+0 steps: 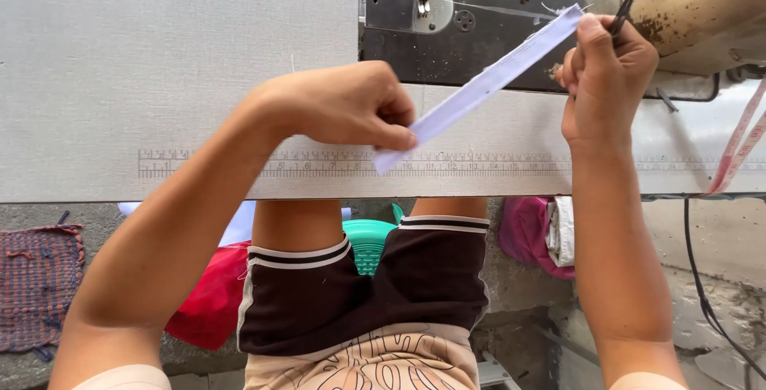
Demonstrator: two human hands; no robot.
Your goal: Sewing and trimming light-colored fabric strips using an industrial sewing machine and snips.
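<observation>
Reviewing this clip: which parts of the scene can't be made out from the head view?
- Head view: the sewing machine is cut off by the top edge; only its base and needle area show.
- The dark tool in the right hand is mostly hidden by the fingers; its kind is unclear.
- The white fabric strip has its near end partly covered by the left hand.
- The measuring tape runs off the right edge.

The fabric strip (479, 87) spans between both hands above the table (159, 63). Sewing machine (511, 7) sits behind; ruler (319, 164) runs along the near edge
</observation>
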